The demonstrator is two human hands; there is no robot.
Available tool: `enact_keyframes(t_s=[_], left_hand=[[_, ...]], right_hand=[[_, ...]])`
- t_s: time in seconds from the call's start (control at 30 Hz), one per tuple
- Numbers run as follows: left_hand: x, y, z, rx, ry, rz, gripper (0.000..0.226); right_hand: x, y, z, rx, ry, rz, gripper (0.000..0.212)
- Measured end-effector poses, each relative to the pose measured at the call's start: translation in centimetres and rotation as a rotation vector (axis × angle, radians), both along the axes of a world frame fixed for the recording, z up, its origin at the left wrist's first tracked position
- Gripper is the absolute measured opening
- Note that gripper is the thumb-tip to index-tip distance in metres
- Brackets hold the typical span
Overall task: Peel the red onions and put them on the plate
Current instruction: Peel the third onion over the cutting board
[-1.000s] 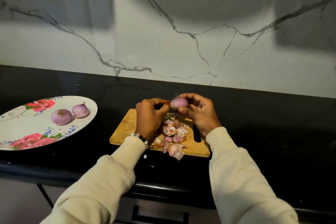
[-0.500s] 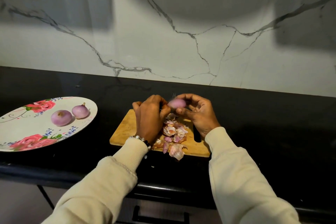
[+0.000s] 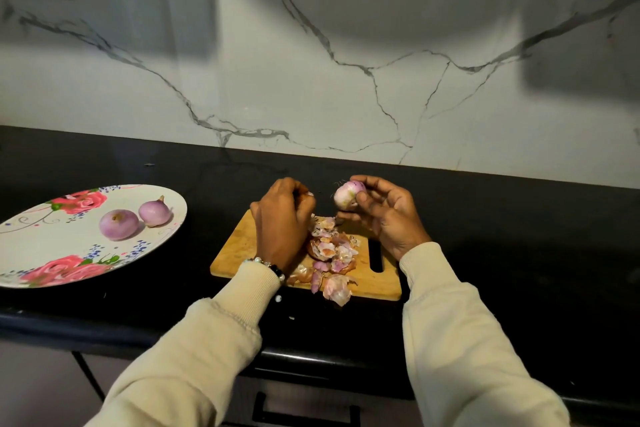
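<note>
My right hand (image 3: 388,218) holds a red onion (image 3: 347,195) above the far edge of the cutting board (image 3: 239,246); its fingers (image 3: 375,184) curl over the top of the bulb and the thumb presses its near side. My left hand (image 3: 282,218) is apart from the onion, back uppermost, over the board's far left part; its fingers (image 3: 304,196) are curled inward, and I cannot tell whether they pinch a scrap of skin. A beaded bracelet (image 3: 273,265) circles the left wrist at the cuff of a cream sleeve (image 3: 207,340). Onion skins (image 3: 330,253) lie heaped on the middle of the board, some reaching over its near edge. The board sits on the black surface (image 3: 519,236). Toward the left edge of the surface, a floral plate (image 3: 52,246) carries two peeled onions (image 3: 119,224), side by side and touching.
</note>
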State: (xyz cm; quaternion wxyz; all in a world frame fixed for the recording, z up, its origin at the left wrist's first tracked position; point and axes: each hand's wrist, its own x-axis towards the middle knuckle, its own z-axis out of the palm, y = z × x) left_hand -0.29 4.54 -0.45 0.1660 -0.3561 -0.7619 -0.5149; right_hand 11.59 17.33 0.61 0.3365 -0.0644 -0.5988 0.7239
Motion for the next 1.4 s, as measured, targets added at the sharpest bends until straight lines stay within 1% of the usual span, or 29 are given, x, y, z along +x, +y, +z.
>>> enact_keyframes(t_s=[0.07,0.1,0.17,0.23,0.4,0.47,0.57,0.7,0.8,0.9,1.0,1.17,1.4], left_hand=[[0.2,0.0,-0.2,-0.049,0.06,-0.037,0.004],[0.2,0.0,-0.2,-0.055,0.083,-0.061,0.009],[-0.1,0.0,-0.4,-0.032,0.117,-0.127,0.015],[-0.3,-0.1,-0.5,-0.029,0.152,-0.164,0.016],[0.3,0.0,-0.4,-0.089,0.243,-0.092,0.017],[0.2,0.0,-0.4,-0.1,0.249,-0.088,0.019],[0.0,-0.1,-0.6,-0.058,0.324,-0.089,0.011],[0.2,-0.3,-0.4,0.016,0.314,-0.073,0.012],[0.4,-0.3,-0.4,0.02,0.371,-0.09,0.014],[0.5,-0.3,-0.5,0.018,0.388,-0.102,0.015],[0.7,-0.3,-0.4,0.017,0.421,-0.105,0.013],[0.9,-0.3,-0.4,-0.041,0.499,-0.116,0.013],[0.9,0.1,-0.5,-0.11,0.609,-0.061,0.017]], right_hand=[[-0.1,0.0,0.0,-0.012,-0.004,0.001,0.022],[-0.1,0.0,-0.1,-0.01,-0.01,0.001,0.022],[-0.1,0.0,-0.1,-0.013,-0.019,-0.004,0.023],[-0.1,0.1,-0.1,-0.022,-0.026,-0.015,0.023],[-0.1,-0.1,0.0,-0.028,-0.045,-0.026,0.022],[-0.1,-0.2,0.0,-0.027,-0.062,-0.037,0.022],[0.0,-0.2,0.0,-0.024,-0.076,-0.038,0.022],[-0.1,-0.3,-0.1,-0.026,-0.086,-0.02,0.02],[-0.3,-0.4,-0.2,-0.024,-0.109,-0.021,0.021],[-0.4,-0.4,-0.2,-0.033,-0.119,-0.027,0.024],[-0.5,-0.5,-0.3,-0.044,-0.13,-0.029,0.023],[-0.8,-0.6,-0.6,-0.021,-0.155,-0.052,0.018],[-0.8,-0.6,-0.6,-0.031,-0.158,-0.059,0.017]])
